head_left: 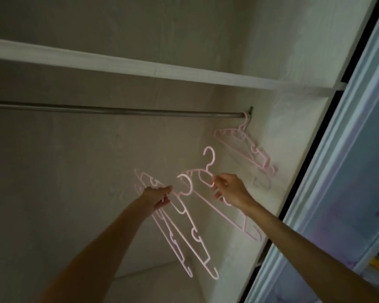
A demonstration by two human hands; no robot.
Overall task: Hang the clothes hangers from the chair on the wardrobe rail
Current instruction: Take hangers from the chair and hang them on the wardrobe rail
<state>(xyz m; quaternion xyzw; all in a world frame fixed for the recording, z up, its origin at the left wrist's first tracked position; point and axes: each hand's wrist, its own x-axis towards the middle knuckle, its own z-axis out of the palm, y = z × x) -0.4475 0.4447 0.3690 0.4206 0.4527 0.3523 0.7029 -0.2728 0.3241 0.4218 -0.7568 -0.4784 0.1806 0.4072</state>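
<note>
Holding up a pink hanger (208, 169), the right hand (230, 190) pinches it just under its neck, so the hook pokes up above the fingers and stays below the rail (118, 111). The left hand (159, 196) grips a bunch of pink hangers (184, 217) near their tops. About 2 or 3 are in the bunch; they overlap, so I cannot count them for sure. Their long arms hang down under that hand. Above and to the right of the right hand, about 2 more hung hangers (245, 145) sit at the rail's end, by the wardrobe's side wall (293, 138). A white shelf (140, 65) runs above the rail. The wardrobe is dim inside, with a pale blue door (348, 171) on the right.
</note>
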